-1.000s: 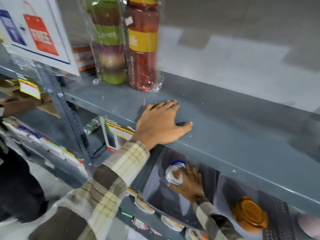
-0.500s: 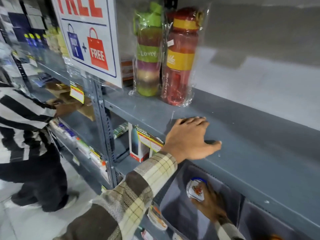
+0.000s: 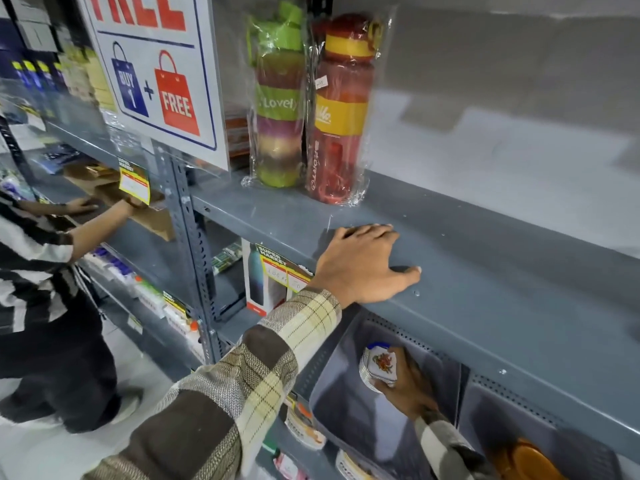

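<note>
Head view, starting from the closest part: the right hand is low at 5 o'clock, under the gray shelf. Its fingers are curled around a small white box with a red flower picture on the lid. The box is tilted, with the lid facing up and outward, and it is inside a gray bin on the lower level. Further toward 4 o'clock an orange lid lies in the next bin, well apart from the box.

A little above the centre, the left hand rests palm down on the front edge of the shelf. The fingers are straight and the thumb is spread to 3 o'clock; it holds nothing.

At 9 o'clock from this hand, below the shelf, a boxed bottle stands behind yellow price tags.

Deeper on the shelf, at 12 o'clock, two bottles in clear wrap stand upright and touch each other: a green bottle and a red bottle. At 11 o'clock a white sign with two bag pictures hangs on the rack.

At 9 o'clock another person in a striped shirt holds a piece of cardboard at the next rack.
</note>
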